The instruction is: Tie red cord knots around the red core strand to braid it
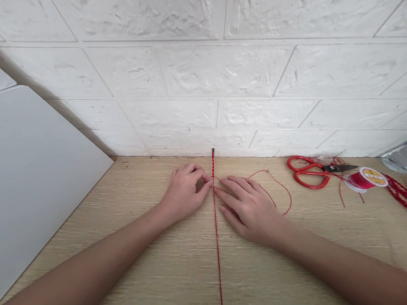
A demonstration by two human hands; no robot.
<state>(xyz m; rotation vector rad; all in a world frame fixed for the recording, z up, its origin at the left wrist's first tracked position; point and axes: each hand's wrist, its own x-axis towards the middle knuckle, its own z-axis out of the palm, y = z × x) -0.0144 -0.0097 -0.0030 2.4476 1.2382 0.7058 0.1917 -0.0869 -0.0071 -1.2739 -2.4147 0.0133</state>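
Red cord runs taut from near edge to far wall; left hand pinches its knot, right hand lies open, pressing loose strand. Scissors far right.

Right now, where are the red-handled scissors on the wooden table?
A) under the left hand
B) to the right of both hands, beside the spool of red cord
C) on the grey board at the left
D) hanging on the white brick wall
B: the red-handled scissors lie flat on the wooden table, right of both hands, next to the spool of red cord.
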